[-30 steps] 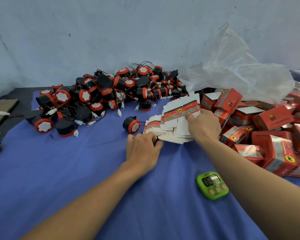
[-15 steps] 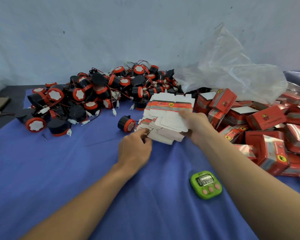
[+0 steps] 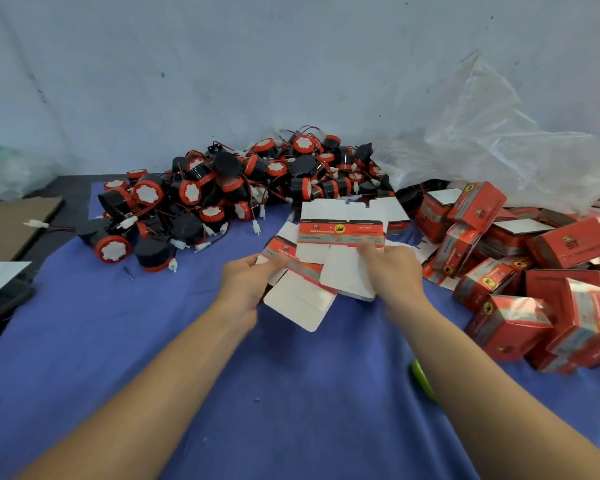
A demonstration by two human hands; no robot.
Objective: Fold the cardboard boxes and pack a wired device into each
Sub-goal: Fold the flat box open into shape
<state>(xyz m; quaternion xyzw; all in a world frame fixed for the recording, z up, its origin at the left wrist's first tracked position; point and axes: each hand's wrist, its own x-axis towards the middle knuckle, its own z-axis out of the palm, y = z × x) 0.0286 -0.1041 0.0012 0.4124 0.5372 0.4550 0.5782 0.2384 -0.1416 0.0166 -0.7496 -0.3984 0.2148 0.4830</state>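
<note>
**Two blanks could come away as one**

Your left hand [image 3: 246, 284] has its grip pinched on one flat blank [image 3: 300, 299], drawn clear of the pack. Your right hand [image 3: 394, 271] is clamped on the stack of blanks [image 3: 342, 233] over the blue surface [image 3: 153, 341]. Pull askew and a flap may crease, or a second blank may cling and slide off. Loose wires on the device pile [image 3: 222, 195] could snag as you reach. Blur smears your fingers, and your right forearm hides most of the green timer [image 3: 420, 377].
</note>
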